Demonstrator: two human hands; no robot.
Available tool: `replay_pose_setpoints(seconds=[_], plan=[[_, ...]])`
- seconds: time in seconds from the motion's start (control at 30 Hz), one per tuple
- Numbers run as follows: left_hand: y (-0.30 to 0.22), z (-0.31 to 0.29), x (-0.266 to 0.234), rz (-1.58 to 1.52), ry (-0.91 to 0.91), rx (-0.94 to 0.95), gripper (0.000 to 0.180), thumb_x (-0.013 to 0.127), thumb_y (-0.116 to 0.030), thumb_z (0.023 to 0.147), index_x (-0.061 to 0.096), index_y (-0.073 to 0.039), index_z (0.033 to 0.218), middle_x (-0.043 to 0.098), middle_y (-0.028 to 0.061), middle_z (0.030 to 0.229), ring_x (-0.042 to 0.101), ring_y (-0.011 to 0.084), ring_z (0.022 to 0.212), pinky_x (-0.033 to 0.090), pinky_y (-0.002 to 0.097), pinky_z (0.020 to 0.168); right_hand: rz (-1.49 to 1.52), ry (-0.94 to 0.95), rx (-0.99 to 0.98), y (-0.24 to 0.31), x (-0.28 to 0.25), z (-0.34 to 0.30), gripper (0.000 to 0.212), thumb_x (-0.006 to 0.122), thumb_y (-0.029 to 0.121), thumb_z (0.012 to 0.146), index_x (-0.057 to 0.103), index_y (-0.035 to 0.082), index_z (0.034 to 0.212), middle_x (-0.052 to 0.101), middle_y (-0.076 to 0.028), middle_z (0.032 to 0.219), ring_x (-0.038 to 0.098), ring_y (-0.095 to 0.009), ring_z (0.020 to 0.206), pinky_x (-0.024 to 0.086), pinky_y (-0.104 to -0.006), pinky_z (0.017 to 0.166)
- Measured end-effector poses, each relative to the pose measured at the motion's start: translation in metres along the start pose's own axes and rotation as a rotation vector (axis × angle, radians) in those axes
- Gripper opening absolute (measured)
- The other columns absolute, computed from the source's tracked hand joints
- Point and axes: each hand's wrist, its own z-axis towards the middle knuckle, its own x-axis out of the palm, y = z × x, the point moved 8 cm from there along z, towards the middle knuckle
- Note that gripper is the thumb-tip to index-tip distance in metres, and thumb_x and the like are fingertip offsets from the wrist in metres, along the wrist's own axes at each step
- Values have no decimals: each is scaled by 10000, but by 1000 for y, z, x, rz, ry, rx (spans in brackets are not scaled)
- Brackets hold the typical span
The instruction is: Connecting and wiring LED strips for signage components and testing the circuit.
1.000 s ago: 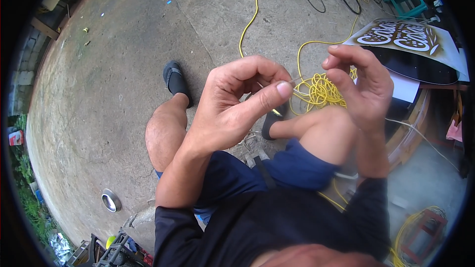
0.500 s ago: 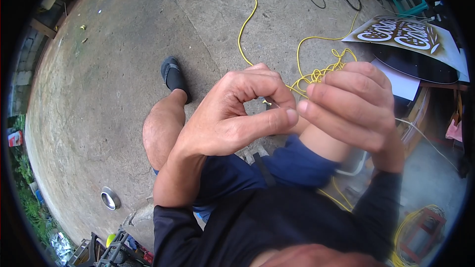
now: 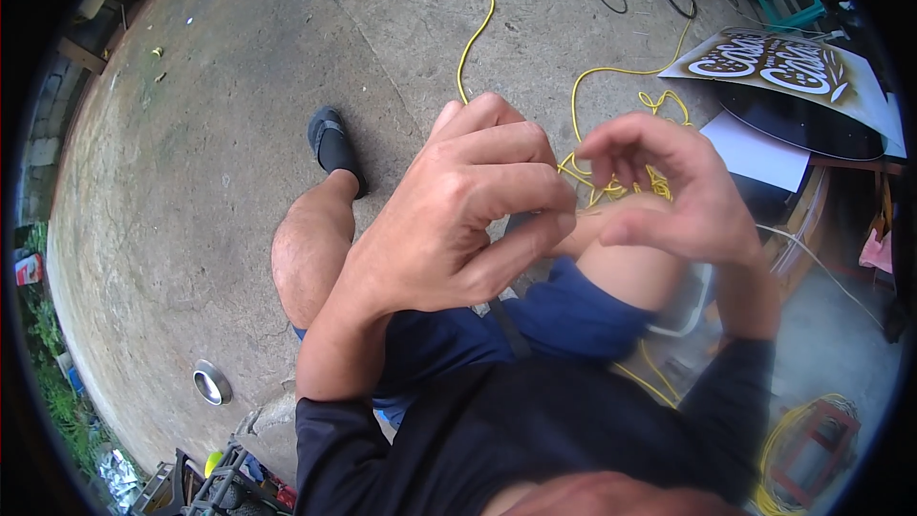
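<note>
My left hand [image 3: 468, 205] is raised over my lap, thumb and forefinger tips pressed together in a pinch. Whatever that pinch holds, if anything, is too small or hidden to name. To its right, my right hand [image 3: 693, 191] is open, with fingers curved and thumb apart, and nothing shows in it. The two hands do not touch. Below and behind them, a yellow cord [image 3: 597, 193] lies in a loose tangle near my right knee.
Yellow cord runs across the concrete floor [image 3: 229, 115]. At right, a stencil sheet [image 3: 764, 62] covers part of a dark round panel [image 3: 812, 124], beside white paper [image 3: 750, 153]. A teal stool [image 3: 788, 8] stands beyond. A metal ring [image 3: 212, 382] lies at left; a red cord frame [image 3: 812, 449] sits lower right.
My right hand has drawn away from the left and opened its fingers. The left hand has turned, showing more of its back, and keeps its pinch.
</note>
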Motion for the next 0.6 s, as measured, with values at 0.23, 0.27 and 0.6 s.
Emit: replay_pose_setpoints(seconds=[0.23, 0.27, 0.6], plan=[[4, 2, 2, -497, 85, -13, 89, 707, -48, 715, 677, -8, 788, 610, 76, 745, 507, 201, 744, 373, 323, 707, -891, -343, -1081, 66, 25, -43, 273, 719, 103, 692, 691, 96, 963, 645, -9, 873, 586, -146, 717, 442, -262, 593], [4, 2, 4, -541, 94, -16, 91, 708, -46, 712, 677, -6, 788, 609, 79, 744, 509, 205, 749, 375, 325, 710, -893, -343, -1073, 66, 25, -43, 273, 719, 103, 692, 691, 96, 963, 645, -9, 873, 586, -146, 717, 442, -262, 593], [-4, 1, -2, -113, 38, 37, 114, 719, -39, 692, 672, -34, 796, 587, 56, 733, 505, 207, 748, 357, 327, 681, -527, -151, -610, 48, 14, -12, 123, 704, 14, 732, 688, 26, 854, 601, -9, 682, 575, -129, 655, 453, -269, 550]])
